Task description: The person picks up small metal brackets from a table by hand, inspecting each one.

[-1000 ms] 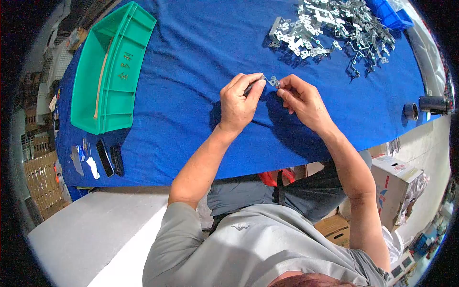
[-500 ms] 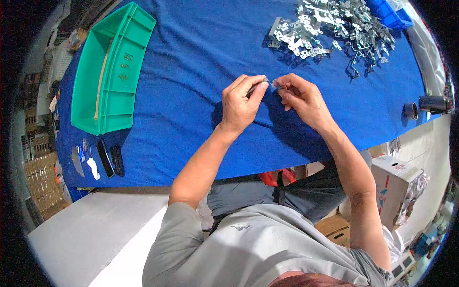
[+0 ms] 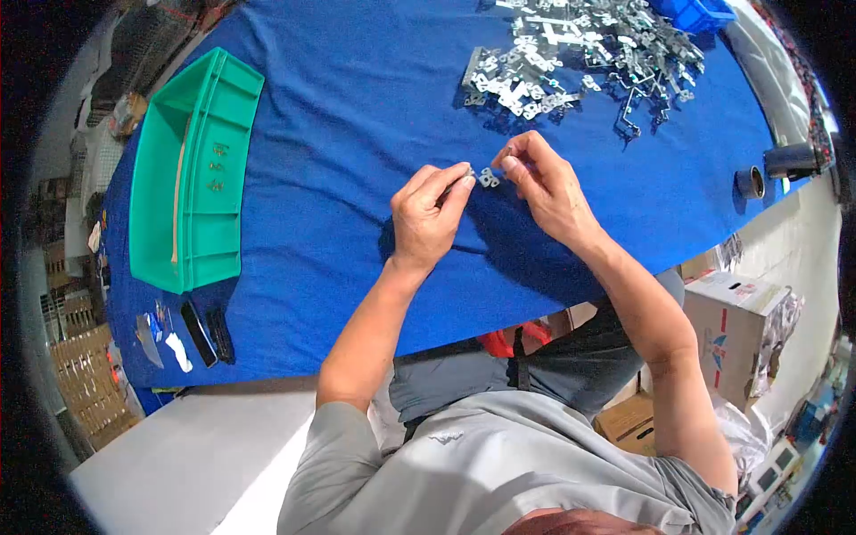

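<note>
Over the blue cloth point(image 3: 339, 241), my left hand point(image 3: 426, 216) is closed, thumb against forefinger, at the left side of a small silvery metal part point(image 3: 489, 177) with holes. Whether its fingertips grip that part or another small piece is too small to tell. My right hand point(image 3: 548, 189) is just to the right of the part, its thumb and forefinger pinched together; anything between them cannot be made out. A large pile of similar metal pieces point(image 3: 535, 62) lies beyond the hands at the upper right.
A green bin point(image 3: 229, 169) stands at the left, with a dark case point(image 3: 198, 334) and small tools nearer the front edge. A blue bin point(image 3: 695, 13) is at the top right. A dark ring point(image 3: 750, 183) and a black cylinder point(image 3: 792, 161) are at the right.
The view has shifted, so the cloth and bin appear lower and further left. Between my hands the small metal part now shows clearly, and my right fingertips have closed together beside it.
</note>
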`<state>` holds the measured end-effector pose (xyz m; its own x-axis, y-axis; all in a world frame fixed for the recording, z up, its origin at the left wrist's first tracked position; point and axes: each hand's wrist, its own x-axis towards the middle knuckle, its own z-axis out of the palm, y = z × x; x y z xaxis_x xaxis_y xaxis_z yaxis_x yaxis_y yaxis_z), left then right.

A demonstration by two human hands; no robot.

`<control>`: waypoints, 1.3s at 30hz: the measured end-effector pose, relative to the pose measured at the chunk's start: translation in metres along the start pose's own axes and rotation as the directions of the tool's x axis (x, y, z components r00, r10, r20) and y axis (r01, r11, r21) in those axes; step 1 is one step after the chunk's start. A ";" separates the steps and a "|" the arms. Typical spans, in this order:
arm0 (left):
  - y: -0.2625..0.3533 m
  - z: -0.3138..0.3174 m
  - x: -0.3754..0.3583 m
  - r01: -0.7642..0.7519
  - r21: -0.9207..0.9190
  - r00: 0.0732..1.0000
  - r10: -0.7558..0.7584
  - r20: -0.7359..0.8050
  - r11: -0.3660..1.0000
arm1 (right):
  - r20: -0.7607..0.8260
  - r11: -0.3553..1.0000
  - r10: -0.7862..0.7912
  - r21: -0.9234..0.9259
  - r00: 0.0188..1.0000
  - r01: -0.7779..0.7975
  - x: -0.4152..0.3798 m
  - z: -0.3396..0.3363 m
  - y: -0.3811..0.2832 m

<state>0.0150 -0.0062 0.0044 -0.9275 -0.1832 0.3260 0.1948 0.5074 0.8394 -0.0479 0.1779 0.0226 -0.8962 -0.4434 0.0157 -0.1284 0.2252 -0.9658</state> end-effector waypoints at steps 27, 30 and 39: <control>-0.024 -0.003 0.008 0.173 -0.648 0.974 -0.226 0.002 0.741 | 0.171 0.979 -0.152 -0.107 0.973 0.172 0.000 0.006 0.007; -0.026 -0.003 0.008 0.200 -0.581 0.965 -0.262 -0.025 0.789 | 0.313 0.968 -0.167 -0.126 0.935 0.215 -0.003 0.010 0.002; -0.022 -0.002 0.010 0.283 -0.622 0.945 -0.324 0.049 0.730 | 0.087 0.943 -0.251 -0.202 0.964 0.264 0.009 0.002 0.008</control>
<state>0.0023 -0.0209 -0.0103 -0.9551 -0.2960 0.0147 0.0784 -0.2046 0.9757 -0.0557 0.1736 0.0146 -0.7947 -0.5596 0.2352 -0.4432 0.2702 -0.8547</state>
